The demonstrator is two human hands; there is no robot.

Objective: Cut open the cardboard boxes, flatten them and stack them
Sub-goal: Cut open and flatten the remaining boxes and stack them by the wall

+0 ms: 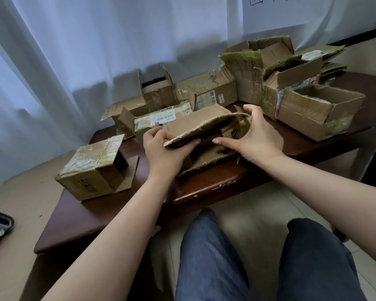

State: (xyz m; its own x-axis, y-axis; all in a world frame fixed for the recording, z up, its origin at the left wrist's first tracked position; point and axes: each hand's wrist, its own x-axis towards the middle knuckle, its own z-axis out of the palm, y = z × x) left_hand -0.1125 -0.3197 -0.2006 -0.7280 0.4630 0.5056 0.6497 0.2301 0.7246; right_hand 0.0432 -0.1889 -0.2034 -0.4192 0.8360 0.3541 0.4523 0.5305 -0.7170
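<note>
While both hands press on it, the half-flattened box (201, 127) lies at the near edge of the dark brown surface (206, 185), near its middle. The left hand (163, 148) has its grip closed on the box's torn front flap, thumb below. The right hand (255, 135) grips the right end, fingers curled over the top. Black print shows on the box side, but it cannot be read. Just behind it, a labelled box (161, 120) carries a barcode sticker. One taped box (93, 168) stands at the left edge. A pile of opened boxes (291, 88) fills the far right corner. White curtains (85, 51) hang behind, and a paper sheet (291, 11) shows handwriting, cut off.
</note>
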